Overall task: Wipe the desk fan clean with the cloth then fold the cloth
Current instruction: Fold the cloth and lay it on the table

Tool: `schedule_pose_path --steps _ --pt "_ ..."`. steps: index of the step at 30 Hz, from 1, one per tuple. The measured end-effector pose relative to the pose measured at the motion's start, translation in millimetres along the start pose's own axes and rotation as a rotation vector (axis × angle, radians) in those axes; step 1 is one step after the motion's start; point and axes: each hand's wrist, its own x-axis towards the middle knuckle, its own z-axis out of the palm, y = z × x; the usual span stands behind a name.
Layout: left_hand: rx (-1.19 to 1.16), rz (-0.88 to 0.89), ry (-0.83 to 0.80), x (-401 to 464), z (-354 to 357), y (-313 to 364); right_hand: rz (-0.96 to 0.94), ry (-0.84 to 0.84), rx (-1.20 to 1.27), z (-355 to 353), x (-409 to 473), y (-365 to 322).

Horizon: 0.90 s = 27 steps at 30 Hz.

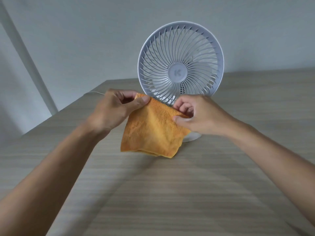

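Head view, both my forearms reaching forward over the desk.

My left hand [113, 109] is pinching the upper left corner of the orange cloth [151, 132]: thumb pressing onto the fabric from the front, the other fingers curling in behind it. My right hand [196, 114] is pinching the upper right corner, thumb tip lying against the fabric's edge, fingers bending over the top. Both hands are clamping the cloth; neither is touching the fan.

The hands are holding apart from each other, the top edge of the cloth stretching between them and sloping down toward my right. The cloth is hanging in front of me, doubled over, layered edges showing along its lower border. Whether its lower corner is resting on the desk or hanging just above it, I cannot tell.

The white desk fan [180, 65] is standing upright on the wooden desk [187, 193] just behind the cloth, grille facing me. The cloth and my right hand are covering most of the fan's round base [192, 137] and stem; only a sliver of base is showing at the cloth's right edge.

A thin white cable [95, 93] is lying near the desk's far left edge. A pale wall [85, 40] is filling the background.
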Motion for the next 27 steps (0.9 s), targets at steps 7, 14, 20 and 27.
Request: schedule_pose_path --steps 7,14,20,27 --pt "0.03 0.016 0.103 -4.0 -39.9 2.3 0.049 -0.029 0.168 -7.4 7.3 -11.3" --pt "-0.013 -0.051 0.071 -5.6 -71.2 -23.4 0.19 -0.099 0.426 3.0 19.6 -33.7" --pt "0.077 -0.064 0.089 -15.2 -85.5 -44.0 0.064 0.085 0.111 34.8 32.8 -33.1" --pt "0.594 -0.124 -0.287 -60.6 -125.7 -54.4 -0.215 -0.254 -0.12 55.1 0.9 -44.7"
